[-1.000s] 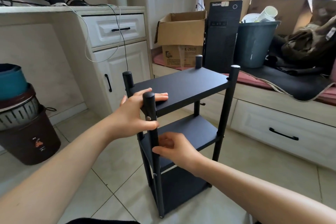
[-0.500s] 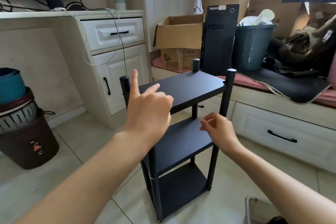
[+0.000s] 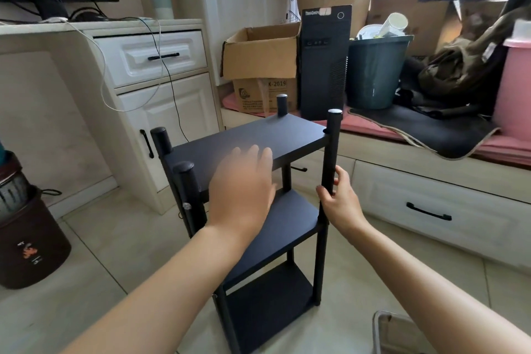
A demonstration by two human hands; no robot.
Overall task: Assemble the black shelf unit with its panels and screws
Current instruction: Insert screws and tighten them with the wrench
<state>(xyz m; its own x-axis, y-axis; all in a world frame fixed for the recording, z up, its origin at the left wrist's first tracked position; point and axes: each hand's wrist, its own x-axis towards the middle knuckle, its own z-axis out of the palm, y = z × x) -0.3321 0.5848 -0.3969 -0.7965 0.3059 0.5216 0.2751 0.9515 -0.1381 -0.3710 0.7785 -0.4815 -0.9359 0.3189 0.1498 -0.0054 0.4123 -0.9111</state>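
Fingers (image 3: 339,178) of the right hand (image 3: 340,204) curl around the front right post (image 3: 330,164) of the black shelf unit (image 3: 275,227), thumb on the near side, gripping it between the top panel (image 3: 253,141) and the middle panel (image 3: 281,233). Fingers of the left hand (image 3: 244,192), blurred, lie extended and close together over the near edge of the top panel, holding nothing; whether they touch it cannot be told. The shelf unit stands upright on the tiled floor (image 3: 115,253) at frame centre, its three panels mounted between four round posts, with a bottom panel (image 3: 267,307) near the floor. A silver screw head (image 3: 187,206) shows on the front left post (image 3: 189,198). At left stands a white cabinet (image 3: 161,89) with a brown waste bin (image 3: 31,241) beside it. Behind the unit, on a low bench with drawers, are a cardboard box (image 3: 261,66), a black computer tower (image 3: 324,63) and a dark green bin (image 3: 373,72).
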